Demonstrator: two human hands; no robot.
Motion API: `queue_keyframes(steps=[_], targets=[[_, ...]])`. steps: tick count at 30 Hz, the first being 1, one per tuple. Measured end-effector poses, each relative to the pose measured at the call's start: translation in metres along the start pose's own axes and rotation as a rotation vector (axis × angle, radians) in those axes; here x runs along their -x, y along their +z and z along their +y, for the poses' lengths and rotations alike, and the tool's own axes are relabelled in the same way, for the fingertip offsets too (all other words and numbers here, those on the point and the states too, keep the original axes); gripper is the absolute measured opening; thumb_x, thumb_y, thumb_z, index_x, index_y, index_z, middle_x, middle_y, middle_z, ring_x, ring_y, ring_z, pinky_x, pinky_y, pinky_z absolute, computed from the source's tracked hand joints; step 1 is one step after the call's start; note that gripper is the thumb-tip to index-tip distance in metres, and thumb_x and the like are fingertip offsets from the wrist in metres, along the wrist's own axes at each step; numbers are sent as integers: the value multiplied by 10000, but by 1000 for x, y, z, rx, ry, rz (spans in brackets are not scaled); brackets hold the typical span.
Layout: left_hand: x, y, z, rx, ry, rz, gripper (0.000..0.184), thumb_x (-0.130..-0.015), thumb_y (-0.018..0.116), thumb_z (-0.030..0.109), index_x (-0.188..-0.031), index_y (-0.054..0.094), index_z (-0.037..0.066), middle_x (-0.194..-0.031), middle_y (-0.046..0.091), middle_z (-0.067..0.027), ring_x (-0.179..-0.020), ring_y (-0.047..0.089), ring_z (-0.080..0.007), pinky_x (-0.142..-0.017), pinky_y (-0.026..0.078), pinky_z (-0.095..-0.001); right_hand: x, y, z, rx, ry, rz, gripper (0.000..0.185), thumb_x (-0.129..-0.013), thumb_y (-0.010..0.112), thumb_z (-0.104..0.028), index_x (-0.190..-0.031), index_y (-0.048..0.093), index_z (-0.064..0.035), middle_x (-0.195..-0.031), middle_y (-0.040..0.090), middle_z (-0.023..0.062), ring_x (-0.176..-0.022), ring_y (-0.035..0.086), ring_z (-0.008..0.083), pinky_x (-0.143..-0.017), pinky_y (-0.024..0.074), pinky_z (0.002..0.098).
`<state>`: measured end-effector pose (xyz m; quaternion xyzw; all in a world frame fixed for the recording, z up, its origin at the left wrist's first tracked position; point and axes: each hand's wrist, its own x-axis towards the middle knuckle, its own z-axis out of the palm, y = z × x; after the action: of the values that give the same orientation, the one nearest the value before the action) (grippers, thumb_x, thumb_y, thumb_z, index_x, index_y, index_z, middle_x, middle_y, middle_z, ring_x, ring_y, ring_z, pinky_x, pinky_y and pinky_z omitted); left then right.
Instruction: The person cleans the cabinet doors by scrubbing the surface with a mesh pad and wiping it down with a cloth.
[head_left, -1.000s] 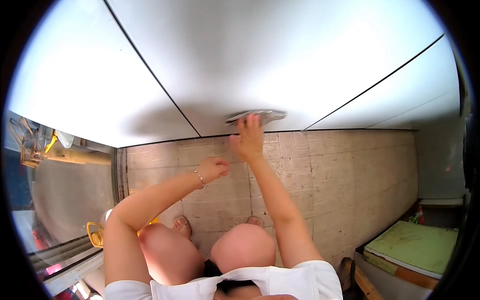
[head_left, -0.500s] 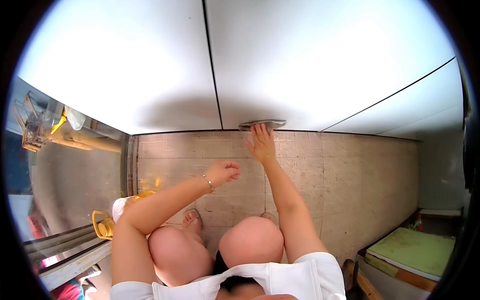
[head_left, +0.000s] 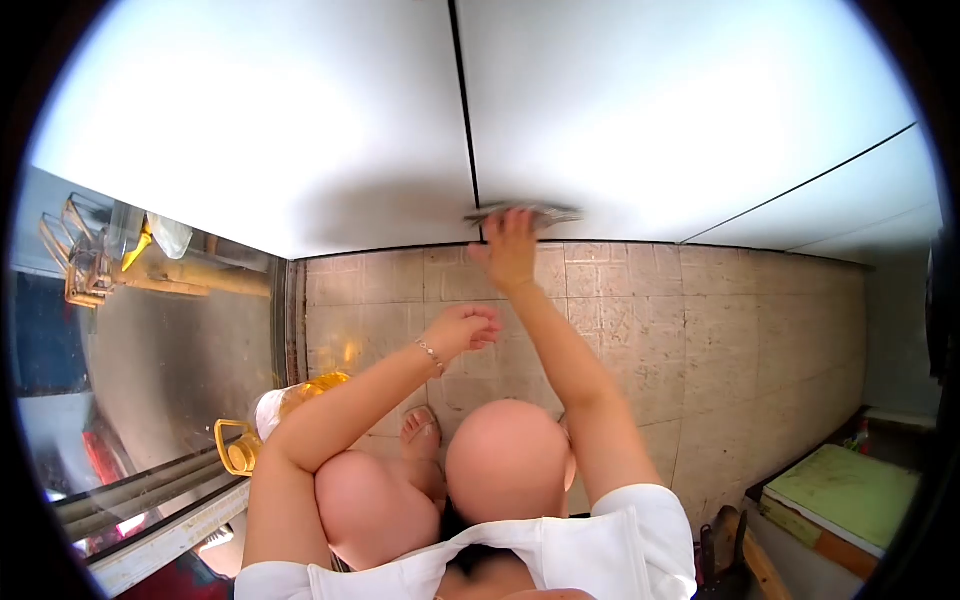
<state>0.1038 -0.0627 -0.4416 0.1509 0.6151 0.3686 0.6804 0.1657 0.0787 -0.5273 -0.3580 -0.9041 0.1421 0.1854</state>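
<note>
A folded grey striped cloth (head_left: 555, 213) lies pressed against the lower part of the white panelled wall (head_left: 640, 120), across a dark vertical seam. My right hand (head_left: 510, 248) holds it there, fingers spread over its near side. In front of my body, above the tiled floor, my left hand (head_left: 470, 330) hangs with loosely curled fingers, a bracelet (head_left: 430, 355) on its wrist. Nothing shows in that hand, which is apart from the cloth and the wall.
At the left stand a glass pane (head_left: 190, 350) and a yellow-capped bottle with a handle (head_left: 238, 447), beside my left arm. A green-topped cabinet (head_left: 845, 495) is at the lower right. Tiled floor (head_left: 740, 340) runs along the wall's foot.
The view has shifted, so the wall seam that was left of the cloth now meets it. My right hand and the cloth have moved left along the wall and slightly up since half a second ago.
</note>
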Motion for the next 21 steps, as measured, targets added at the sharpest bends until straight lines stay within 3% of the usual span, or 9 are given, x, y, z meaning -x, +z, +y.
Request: queue_keyframes(steps=[2, 4, 5, 7, 8, 10, 13, 17, 21], targets=[[-2, -5, -3, 26, -13, 19, 274, -831, 449, 152, -1066, 477, 13, -990, 563, -102, -906, 555, -175, -779, 434, -275, 26, 73, 25, 51, -192, 427, 613, -755, 510, -459, -1189, 407, -38, -1277, 318, 199, -1189, 259, 387, -938, 193, 566], [-5, -12, -4, 42, -15, 35, 269, -829, 458, 158, -1057, 477, 17, -997, 560, -102, -916, 551, -177, -788, 429, -277, 35, 66, 34, -29, 126, 232, 633, -797, 477, -425, -1288, 291, -72, -1328, 239, 183, -1217, 234, 331, -968, 191, 527], [-4, -12, -3, 49, -19, 49, 264, -828, 462, 157, -1053, 479, 20, -992, 563, -101, -913, 553, -179, -785, 431, -278, 28, 39, 31, -783, 444, 495, 647, -826, 432, -413, -1317, 193, -66, -1352, 165, 191, -1239, 195, 315, -993, 168, 490], [-5, -12, 5, 64, -7, 83, 255, -825, 470, 156, -1044, 483, 26, -983, 568, -99, -907, 557, -181, -779, 434, -279, 8, 26, 77, -1061, 787, 831, 681, -869, 336, -420, -1337, 21, -40, -1385, 34, 188, -1273, 112, 293, -1031, 114, 413], [-8, -11, 6, 79, 5, 88, 251, -826, 470, 152, -1043, 484, 27, -976, 571, -99, -902, 559, -182, -775, 436, -279, 14, 38, 129, -569, 806, 875, 700, -883, 285, -438, -1329, -54, -19, -1393, -22, 179, -1285, 69, 287, -1044, 84, 375], [-13, -10, 5, 113, 17, 101, 244, -826, 471, 145, -1040, 486, 29, -962, 578, -97, -893, 564, -184, -769, 440, -280, 16, -34, 149, -799, 814, 972, 718, -883, 212, -485, -1315, -50, 24, -1396, -55, 159, -1292, 24, 270, -1046, 50, 318], [-17, 0, 8, 125, 10, 84, 237, -827, 468, 133, -1039, 486, 28, -950, 584, -96, -885, 568, -185, -760, 444, -279, 25, -27, 154, -1266, 764, 930, 723, -877, 171, -517, -1319, -60, 6, -1399, -52, 143, -1292, 23, 250, -1045, 47, 329], [-27, 13, 8, 70, -7, 72, 237, -829, 467, 133, -1040, 490, 26, -955, 582, -96, -872, 568, -181, -758, 444, -278, 23, 74, 19, -787, 474, 613, 624, -884, 332, -306, -1330, 23, 1, -1392, -23, 183, -1284, 62, 302, -1037, 93, 365], [-26, 8, 12, 64, 38, 80, 241, -829, 467, 135, -1042, 493, 25, -946, 580, -89, -852, 567, -177, -758, 443, -275, 19, 72, -23, -764, 439, 447, 577, -877, 372, -218, -1342, 68, -59, -1399, -24, 163, -1270, 129, 331, -1031, 127, 386]])
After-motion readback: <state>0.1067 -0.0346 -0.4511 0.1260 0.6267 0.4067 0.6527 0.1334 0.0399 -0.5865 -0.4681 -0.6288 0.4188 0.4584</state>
